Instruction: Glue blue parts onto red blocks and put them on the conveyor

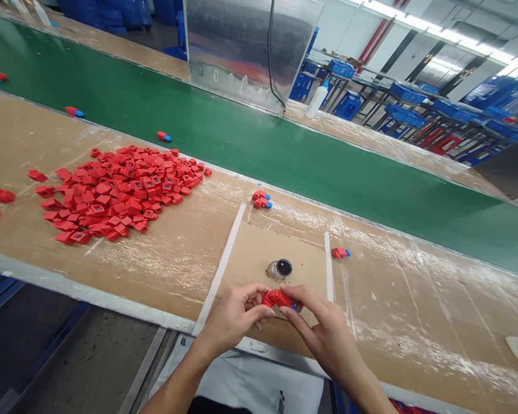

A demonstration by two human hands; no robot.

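My left hand [235,315] and my right hand [323,330] meet at the near edge of the cardboard-covered bench [176,259]. Both pinch one small red plastic part [277,298] between thumbs and fingertips; a bit of blue shows at its right end. Just beyond the hands sits a small round black-capped jar [281,268] on a taped cardboard patch. A big heap of red plastic pieces [116,192] lies to the far left, out of reach of either hand.
Assembled red-and-blue parts lie on the bench [262,199] [341,252] and on the green conveyor belt [285,155] behind it [164,136]. A metal housing [242,46] and a white squeeze bottle [317,99] stand beyond the belt. Blue crates fill the racks at right.
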